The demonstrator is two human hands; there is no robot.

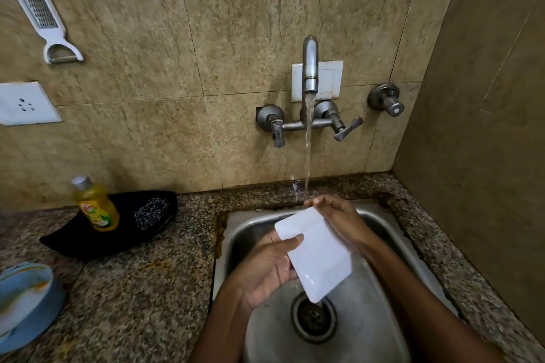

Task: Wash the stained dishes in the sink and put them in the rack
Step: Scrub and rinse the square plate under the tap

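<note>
A white rectangular plate (317, 253) is held tilted over the steel sink (365, 330), its underside facing me. My left hand (265, 268) grips its left edge with the thumb on top. My right hand (336, 215) holds the far top edge, right under the stream of water running from the wall tap (310, 68). A blue dish (26, 300) with orange stains sits on the counter at the far left.
A yellow dish-soap bottle (95, 206) and a steel scrubber (150, 214) rest on a black tray (88, 242) on the granite counter (141, 289). A grater (35, 6) hangs on the wall. The sink drain (313, 317) lies below the plate. A side wall stands close on the right.
</note>
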